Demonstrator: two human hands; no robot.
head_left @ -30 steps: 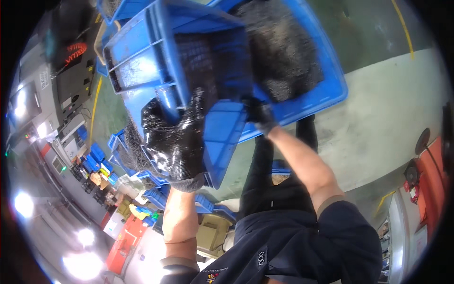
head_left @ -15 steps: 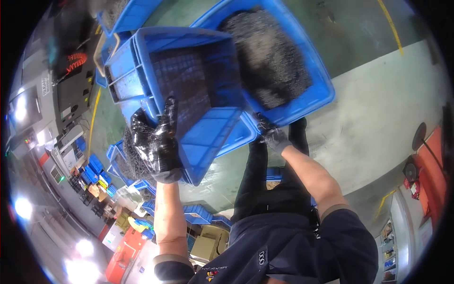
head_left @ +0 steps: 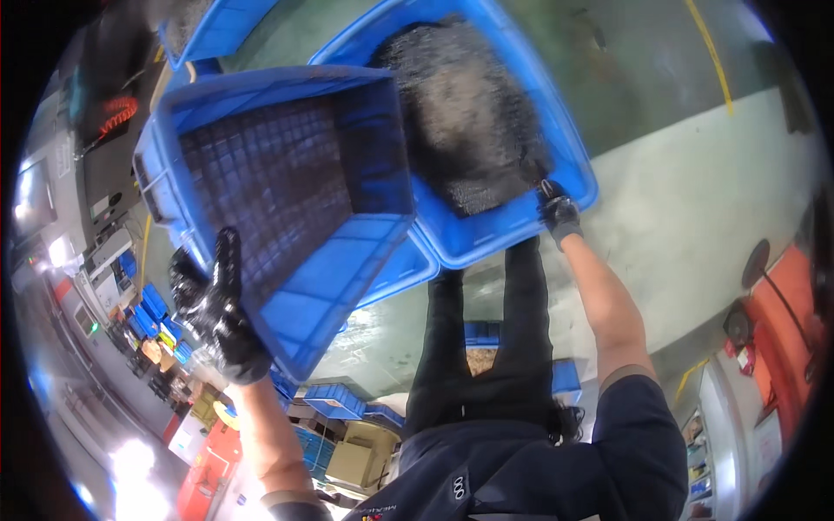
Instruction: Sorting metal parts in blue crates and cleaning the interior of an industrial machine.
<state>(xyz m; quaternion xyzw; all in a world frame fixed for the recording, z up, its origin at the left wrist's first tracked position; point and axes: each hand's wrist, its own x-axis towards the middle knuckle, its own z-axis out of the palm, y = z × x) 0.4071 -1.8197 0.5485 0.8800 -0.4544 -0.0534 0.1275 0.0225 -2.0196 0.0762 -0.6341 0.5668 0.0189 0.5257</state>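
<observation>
The left hand [head_left: 221, 317] clasped a tilted blue crate [head_left: 291, 195] by its rim at ten o'clock, while the right hand [head_left: 559, 214] — fingers part-curled, any hold impossible to tell — lay at two o'clock by the rim of a blue bin [head_left: 495, 238] of grey granular material [head_left: 469, 108].

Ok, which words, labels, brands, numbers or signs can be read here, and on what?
Dark shirt: pale emblem and small, faint lettering, left unquoted.
Grey panel at far left: pale label, too blurred to read.
Tilted blue bin and loaded blue bin: no text I can make out.
</observation>
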